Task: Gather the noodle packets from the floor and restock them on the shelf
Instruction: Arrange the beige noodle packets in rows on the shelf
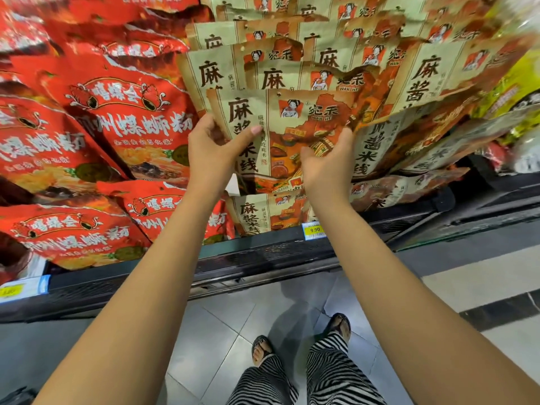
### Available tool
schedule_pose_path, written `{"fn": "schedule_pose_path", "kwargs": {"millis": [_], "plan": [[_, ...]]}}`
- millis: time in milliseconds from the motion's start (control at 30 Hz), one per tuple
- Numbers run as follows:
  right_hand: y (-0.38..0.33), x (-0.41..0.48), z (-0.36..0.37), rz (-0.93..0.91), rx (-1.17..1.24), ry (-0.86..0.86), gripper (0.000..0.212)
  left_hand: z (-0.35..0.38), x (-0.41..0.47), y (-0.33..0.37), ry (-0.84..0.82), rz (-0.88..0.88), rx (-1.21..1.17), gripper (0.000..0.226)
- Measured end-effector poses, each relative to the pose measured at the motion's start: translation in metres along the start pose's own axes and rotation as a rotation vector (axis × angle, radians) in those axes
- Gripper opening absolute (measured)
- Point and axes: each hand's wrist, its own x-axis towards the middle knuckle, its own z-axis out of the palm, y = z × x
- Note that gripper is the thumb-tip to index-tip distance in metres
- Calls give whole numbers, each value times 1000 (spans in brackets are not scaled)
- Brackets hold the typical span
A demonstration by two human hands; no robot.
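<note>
A tan and orange noodle packet (285,124) with black characters stands upright at the front of a row of matching packets (321,54) on the shelf. My left hand (214,144) grips its left edge, thumb across the front. My right hand (327,162) holds its lower right part, fingers on the front. Another matching packet (263,214) lies below it at the shelf's front edge. No packet shows on the visible floor.
Red noodle bags (122,118) fill the shelf to the left. The dark shelf edge (263,252) carries a yellow price tag (314,230). Yellow packs (514,92) sit at the right. Grey floor tiles (222,331) lie below, with my sandalled feet and striped trousers (330,372).
</note>
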Motion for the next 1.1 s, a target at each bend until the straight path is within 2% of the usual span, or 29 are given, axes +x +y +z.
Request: {"fn": "schedule_pose_path", "kwargs": {"millis": [100,200,300,433,567,667,767,833,900,967,1100], "plan": [[-19,3,-2,-92,57,61,49,1,0,8,38,21,40,27],[-36,10,-3,-136,97,38,54,-1,2,20,62,40,27,35],[-48,17,-4,-189,-7,2,54,-2,6,30,80,92,75,40],[-60,20,-5,-335,-104,-18,41,-3,10,36,124,137,181,41],[-80,23,-13,-550,-227,-55,28,-2,14,38,168,90,235,37],[-99,33,-37,-727,-345,-168,20,3,14,40,170,106,285,37],[-102,51,-77,-683,-495,-344,46,8,11,45,205,173,436,42],[-94,63,-104,-595,-661,-423,65,13,10,48,219,261,647,50],[-86,72,-123,-567,-821,-474,70,22,8,55,154,408,849,54],[-79,83,-135,-621,-926,-532,66,36,4,66,44,532,1007,53],[-63,110,-145,-730,-946,-607,30,65,1,85,-128,545,1116,38]]}}
